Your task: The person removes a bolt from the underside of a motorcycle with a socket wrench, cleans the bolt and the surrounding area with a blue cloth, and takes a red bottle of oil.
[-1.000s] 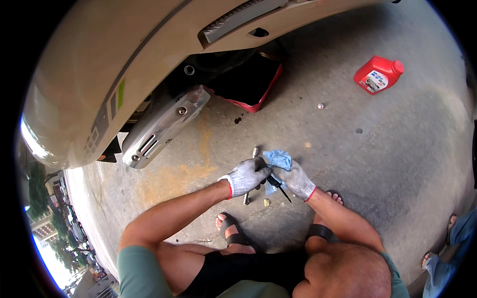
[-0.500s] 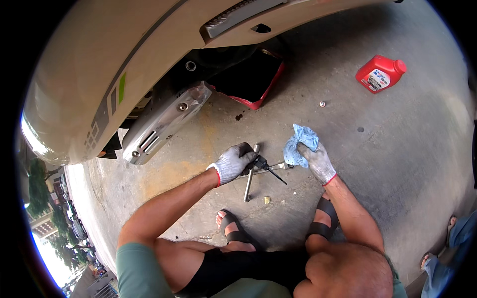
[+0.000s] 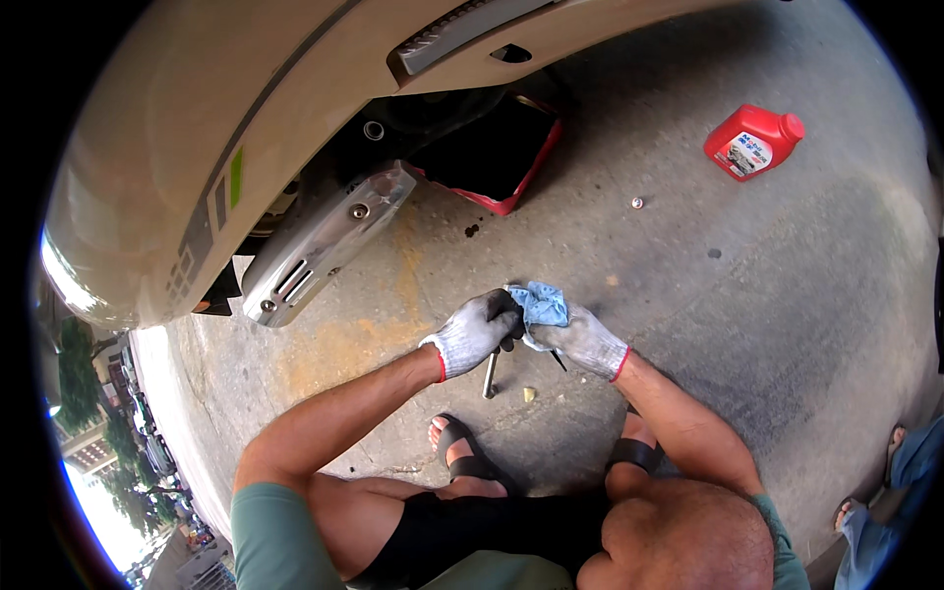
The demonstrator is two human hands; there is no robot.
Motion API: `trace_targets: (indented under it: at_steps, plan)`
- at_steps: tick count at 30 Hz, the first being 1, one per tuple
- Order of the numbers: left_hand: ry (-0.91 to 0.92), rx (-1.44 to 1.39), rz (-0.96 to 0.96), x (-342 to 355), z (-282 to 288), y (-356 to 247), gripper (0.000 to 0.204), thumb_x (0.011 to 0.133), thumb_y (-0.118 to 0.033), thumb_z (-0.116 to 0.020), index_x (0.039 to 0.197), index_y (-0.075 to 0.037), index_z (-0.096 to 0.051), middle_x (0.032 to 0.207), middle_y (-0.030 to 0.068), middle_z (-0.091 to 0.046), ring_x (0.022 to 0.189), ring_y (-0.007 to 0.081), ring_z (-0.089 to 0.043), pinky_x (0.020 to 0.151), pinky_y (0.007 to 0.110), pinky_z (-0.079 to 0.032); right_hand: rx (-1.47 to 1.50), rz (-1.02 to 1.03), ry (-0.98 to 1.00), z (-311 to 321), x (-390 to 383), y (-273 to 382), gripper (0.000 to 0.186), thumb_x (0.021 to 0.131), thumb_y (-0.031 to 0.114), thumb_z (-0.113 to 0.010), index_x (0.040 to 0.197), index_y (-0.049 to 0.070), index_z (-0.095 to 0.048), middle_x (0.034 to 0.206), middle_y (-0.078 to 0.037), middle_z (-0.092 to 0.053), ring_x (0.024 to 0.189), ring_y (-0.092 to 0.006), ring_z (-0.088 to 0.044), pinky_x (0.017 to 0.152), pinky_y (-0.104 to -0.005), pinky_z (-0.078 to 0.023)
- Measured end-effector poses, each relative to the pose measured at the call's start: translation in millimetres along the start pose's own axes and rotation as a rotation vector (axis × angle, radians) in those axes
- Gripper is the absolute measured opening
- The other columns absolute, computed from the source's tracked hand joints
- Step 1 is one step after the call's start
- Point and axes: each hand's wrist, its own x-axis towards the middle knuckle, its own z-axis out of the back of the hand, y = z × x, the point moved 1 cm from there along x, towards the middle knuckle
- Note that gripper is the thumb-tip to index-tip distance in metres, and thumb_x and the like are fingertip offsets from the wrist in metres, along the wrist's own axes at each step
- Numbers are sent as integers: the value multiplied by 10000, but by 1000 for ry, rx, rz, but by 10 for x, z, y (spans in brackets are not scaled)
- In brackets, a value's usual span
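Note:
My left hand [image 3: 474,332], in a white glove with dark, stained fingers, is closed on the black head of a dipstick. My right hand [image 3: 592,344], gloved in white with a red cuff, grips a crumpled blue cloth [image 3: 543,305] and brings it against the dipstick beside the left fingers. Below the right hand only the dark tip of the dipstick [image 3: 559,361] shows; cloth and gloves hide the rest. A metal wrench [image 3: 490,378] lies on the concrete under my hands, its upper part covered by them.
A beige scooter body [image 3: 197,157] with a silver exhaust shield [image 3: 329,246] fills the upper left. A red-rimmed tray of black liquid [image 3: 503,206] sits beneath it. A red bottle [image 3: 752,143] and a small cap [image 3: 637,204] are to the right. Another person's feet [image 3: 895,442] show at far right.
My right hand has moved left with the blue cloth, from clear of the dipstick to against it. The left hand has shifted slightly to the right.

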Motion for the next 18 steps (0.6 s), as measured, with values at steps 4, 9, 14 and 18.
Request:
trace_targets:
  at_steps: [4,9,14,18]
  plan:
    - [-5,93,-63,42,-73,60,244,971,-190,-535,1099,15,-563,898,86,-654,797,148,-623,739,322,-526,190,-237,-58,28,-5,111,491,875,87,-617,1357,33,-543,1189,-43,-620,1062,-121,-582,946,-259,-466]
    - [-86,386,-117,90,-171,34,359,924,-267,-584,1162,2,-562,1018,191,-682,911,318,-670,821,423,-517,126,-408,-146,-13,122,69,440,887,92,-594,1321,24,-567,1149,-39,-622,972,-84,-573,860,-221,-474]
    - [-103,440,-87,74,-186,0,395,908,-313,-592,1156,-6,-571,1044,245,-673,974,417,-647,856,470,-502,30,-218,-229,-81,94,90,315,945,77,-502,1225,-14,-613,1098,-61,-653,993,-118,-588,881,-268,-475]
    - [-63,489,-25,91,-172,-41,370,883,-301,-577,1090,4,-591,1018,261,-670,963,423,-645,844,475,-504,231,-138,-221,-36,82,-193,282,903,96,-559,1140,-29,-644,1100,-69,-674,1023,-135,-614,910,-286,-485]
